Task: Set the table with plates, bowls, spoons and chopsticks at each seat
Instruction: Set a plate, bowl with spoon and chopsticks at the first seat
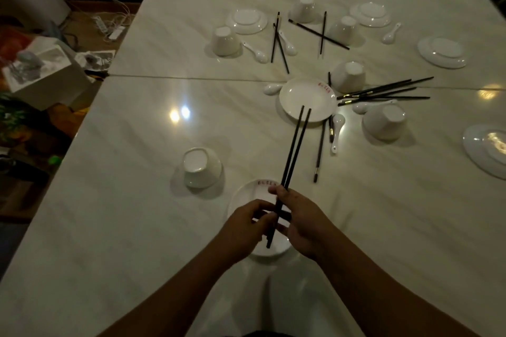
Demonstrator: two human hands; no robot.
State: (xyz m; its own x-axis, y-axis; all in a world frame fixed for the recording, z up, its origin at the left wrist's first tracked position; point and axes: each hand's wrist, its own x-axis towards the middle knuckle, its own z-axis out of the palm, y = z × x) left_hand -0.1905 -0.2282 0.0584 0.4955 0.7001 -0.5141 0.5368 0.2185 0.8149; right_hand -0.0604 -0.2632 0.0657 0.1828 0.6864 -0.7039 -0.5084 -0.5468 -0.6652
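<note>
The worktop [137,227] looks like glossy pale marble, mirroring lamps. Plates [306,100], bowls [201,168] and spoons [337,128] are smooth glazed white ceramic. The black chopsticks [294,150] seem matt, possibly lacquered wood.

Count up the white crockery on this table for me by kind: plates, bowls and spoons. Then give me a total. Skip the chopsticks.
Plates: 6
Bowls: 6
Spoons: 6
Total: 18

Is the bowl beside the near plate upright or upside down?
Upside down: the bowl has its base up, rim on the table.
</note>
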